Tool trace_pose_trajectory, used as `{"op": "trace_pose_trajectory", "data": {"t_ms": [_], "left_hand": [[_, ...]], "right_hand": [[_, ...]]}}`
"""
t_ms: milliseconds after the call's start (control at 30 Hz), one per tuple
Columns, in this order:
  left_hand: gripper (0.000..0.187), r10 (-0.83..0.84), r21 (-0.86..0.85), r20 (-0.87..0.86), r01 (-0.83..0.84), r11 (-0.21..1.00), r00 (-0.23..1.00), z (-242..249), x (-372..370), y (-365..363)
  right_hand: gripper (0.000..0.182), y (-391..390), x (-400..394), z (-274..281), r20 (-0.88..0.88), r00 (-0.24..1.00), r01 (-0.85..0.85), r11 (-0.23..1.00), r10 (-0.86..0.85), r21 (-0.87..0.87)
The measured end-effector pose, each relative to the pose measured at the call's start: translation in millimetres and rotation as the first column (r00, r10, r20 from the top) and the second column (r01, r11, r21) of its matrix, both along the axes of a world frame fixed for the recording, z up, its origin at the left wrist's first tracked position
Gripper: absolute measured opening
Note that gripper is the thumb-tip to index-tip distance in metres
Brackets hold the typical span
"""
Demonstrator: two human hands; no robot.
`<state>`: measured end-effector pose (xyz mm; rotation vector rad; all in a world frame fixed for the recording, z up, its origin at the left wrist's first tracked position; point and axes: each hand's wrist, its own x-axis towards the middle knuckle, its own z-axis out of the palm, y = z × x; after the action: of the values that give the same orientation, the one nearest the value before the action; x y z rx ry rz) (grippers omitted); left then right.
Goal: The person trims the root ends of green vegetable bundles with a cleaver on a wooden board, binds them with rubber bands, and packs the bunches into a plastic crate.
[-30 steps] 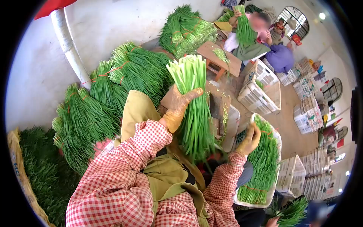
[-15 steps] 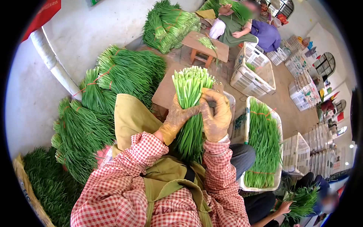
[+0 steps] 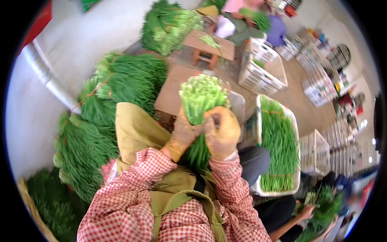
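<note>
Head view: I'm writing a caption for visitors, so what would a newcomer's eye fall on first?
First, the green bundle at the centre, its pale stalk ends up, with the left grip around it and the right grip curled against its side. Next, the large heaps of tied greens on the picture's left. Then the long white crate on the right, filled with more greens.

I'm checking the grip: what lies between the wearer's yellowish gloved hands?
The head view shows a bundle of long green stalks between left hand and right hand.
</note>
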<state>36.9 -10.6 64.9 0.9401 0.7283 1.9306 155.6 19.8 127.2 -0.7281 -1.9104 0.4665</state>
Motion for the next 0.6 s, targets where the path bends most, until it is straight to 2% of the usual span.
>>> {"op": "trace_pose_trajectory", "data": {"t_ms": [33, 67, 100, 133, 167, 200, 233, 267, 333, 367, 400, 433, 467, 500, 533, 567, 600], "left_hand": [[0.069, 0.206, -0.046, -0.198, -0.219, 0.975, 0.958, -27.1, 1.3, 3.2], [0.061, 0.248, 0.002, -0.421, -0.273, 0.962, 0.872, -21.8, -5.6, -1.1], [0.057, 0.011, -0.134, -0.25, -0.046, 0.99, 0.968, -18.3, -11.1, -2.5], [0.056, 0.166, -0.123, -0.404, -0.233, 0.965, 0.9, -39.2, -7.5, 4.9], [0.054, 0.187, -0.089, -0.528, -0.273, 0.958, 0.828, -37.5, -11.0, 2.0], [0.051, 0.128, -0.122, -0.54, -0.227, 0.966, 0.832, -35.8, -15.4, -0.2], [0.052, 0.157, -0.144, -0.619, -0.308, 0.94, 0.77, -23.5, -11.3, -0.9], [0.052, 0.131, -0.143, -0.624, -0.278, 0.95, 0.77, -25.9, -4.7, 0.6], [0.052, 0.183, -0.124, -0.451, -0.265, 0.956, 0.874, -32.9, -6.2, 0.1], [0.053, 0.209, -0.113, -0.354, -0.263, 0.958, 0.912, -35.6, -8.8, 0.8], [0.053, 0.231, -0.099, -0.253, -0.263, 0.96, 0.94, -36.3, -10.7, 4.6], [0.053, 0.212, -0.096, -0.258, -0.243, 0.965, 0.943, -28.2, -10.6, 3.3], [0.053, 0.183, -0.117, -0.199, -0.209, 0.971, 0.963, -16.4, -13.1, -1.6], [0.053, 0.158, -0.136, -0.14, -0.177, 0.975, 0.977, -1.6, -15.8, -2.7], [0.053, 0.197, -0.177, -0.205, -0.234, 0.956, 0.959, 9.9, -19.3, 0.0], [0.053, 0.227, -0.212, -0.277, -0.29, 0.933, 0.934, 25.7, -21.4, 2.2], [0.056, 0.242, -0.204, -0.219, -0.287, 0.936, 0.945, 69.2, 1.9, 3.9]], "right_hand": [[0.014, 2.8, -6.4, 3.2, 0.109, 0.993, -0.068, 0.967, 0.043, 0.244], [0.014, 0.9, -16.6, 4.9, 0.157, 0.986, -0.099, 0.944, 0.051, 0.315], [0.014, 3.2, -11.3, 4.6, 0.21, 0.978, -0.068, 0.922, -0.015, 0.382], [0.015, 4.2, -13.6, 2.4, 0.17, 0.985, -0.1, 0.934, 0.044, 0.342], [0.015, 5.8, -7.7, 1.0, 0.129, 0.991, -0.085, 0.948, 0.047, 0.306], [0.016, 6.5, -7.4, 3.6, 0.101, 0.991, -0.105, 0.97, 0.084, 0.22], [0.016, 6.5, -9.8, 6.6, 0.062, 0.99, -0.137, 0.982, 0.13, 0.133], [0.015, 6.9, -9.9, 5.4, 0.044, 0.989, -0.149, 0.982, 0.144, 0.114], [0.016, 5.8, -14.7, 7.6, -0.009, 0.985, -0.17, 0.982, 0.172, 0.082], [0.021, 9.6, -16.4, 4.1, -0.119, 0.961, -0.235, 0.965, 0.248, 0.116], [0.037, 10.2, -6.8, 12.3, -0.1, 0.963, -0.25, 0.968, 0.249, -0.004], [0.054, 9.7, 3.7, 19.9, -0.083, 0.964, -0.26, 0.957, 0.251, -0.131], [0.054, 15.1, 9.3, 20.5, -0.088, 0.968, -0.244, 0.961, 0.234, -0.129], [0.077, 23.2, 12.5, 20.2, -0.121, 0.978, -0.176, 0.983, 0.169, -0.058], [0.1, 31.1, 15.4, 19.3, -0.158, 0.982, -0.103, 0.995, 0.103, 0.005], [0.133, 41.0, 13.9, 9.5, -0.04, 0.98, -0.199, 0.979, 0.197, -0.037], [0.135, 44.8, 9.2, 2.9, 0.046, 0.98, -0.195, 0.981, 0.195, -0.019]]}}
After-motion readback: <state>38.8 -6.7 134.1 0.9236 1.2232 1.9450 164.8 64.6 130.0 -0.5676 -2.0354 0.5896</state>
